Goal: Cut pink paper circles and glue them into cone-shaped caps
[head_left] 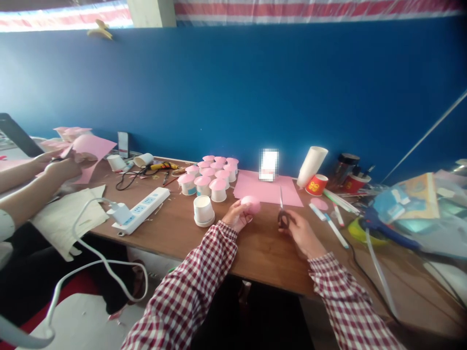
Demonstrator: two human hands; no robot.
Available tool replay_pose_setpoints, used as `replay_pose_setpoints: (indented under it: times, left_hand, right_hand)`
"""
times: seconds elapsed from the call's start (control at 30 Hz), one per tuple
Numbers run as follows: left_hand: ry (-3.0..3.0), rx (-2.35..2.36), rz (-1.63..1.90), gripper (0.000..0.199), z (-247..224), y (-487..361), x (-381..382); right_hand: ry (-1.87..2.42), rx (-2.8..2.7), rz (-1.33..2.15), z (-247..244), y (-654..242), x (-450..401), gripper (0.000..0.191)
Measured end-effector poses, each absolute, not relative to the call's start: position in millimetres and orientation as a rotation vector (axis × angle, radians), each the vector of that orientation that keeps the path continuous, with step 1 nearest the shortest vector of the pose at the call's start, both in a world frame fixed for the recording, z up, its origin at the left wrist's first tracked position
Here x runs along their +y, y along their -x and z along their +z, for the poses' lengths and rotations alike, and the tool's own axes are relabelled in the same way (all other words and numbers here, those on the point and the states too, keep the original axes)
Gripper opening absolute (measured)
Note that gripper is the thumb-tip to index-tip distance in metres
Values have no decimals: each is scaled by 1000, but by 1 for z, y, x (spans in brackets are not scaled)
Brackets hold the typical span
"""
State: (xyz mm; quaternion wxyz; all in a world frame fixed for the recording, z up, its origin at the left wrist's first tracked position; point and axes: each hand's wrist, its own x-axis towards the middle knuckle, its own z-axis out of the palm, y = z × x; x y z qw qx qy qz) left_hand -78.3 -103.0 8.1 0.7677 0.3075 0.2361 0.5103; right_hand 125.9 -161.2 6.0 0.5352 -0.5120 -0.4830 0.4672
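Near the table's front edge, my left hand [239, 217] pinches a round pink paper piece [251, 204]. To its right my right hand [299, 230] grips dark-handled scissors [280, 204], whose blades point up and away from me. A pink paper sheet [268, 190] lies flat behind both hands. Left of my left hand stands a white paper cup [203, 210] on a round white base. Several white cups with pink tops [208, 176] are grouped behind that cup.
A power strip [144, 209] with a white plug and cable lies at left. At far left a person's hands [62, 167] hold pink paper. Markers [333, 228], a red cup [316, 185], a white roll [313, 165] and a blue glue gun [388, 231] are on the right.
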Motion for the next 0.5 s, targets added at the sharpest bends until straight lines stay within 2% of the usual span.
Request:
replay_pose_setpoints:
  times: [0.13, 0.33, 0.5]
  left_hand:
    - [-654, 528, 1103, 36, 10, 79, -103]
    - [-664, 577, 1114, 39, 13, 72, -102]
    - [-667, 548, 1133, 36, 12, 65, -99]
  right_hand:
    - [1148, -1103, 1282, 9, -115, -164, 40]
    - [1124, -1212, 1200, 8, -102, -163, 48]
    - [1171, -1238, 1215, 14, -99, -165, 39]
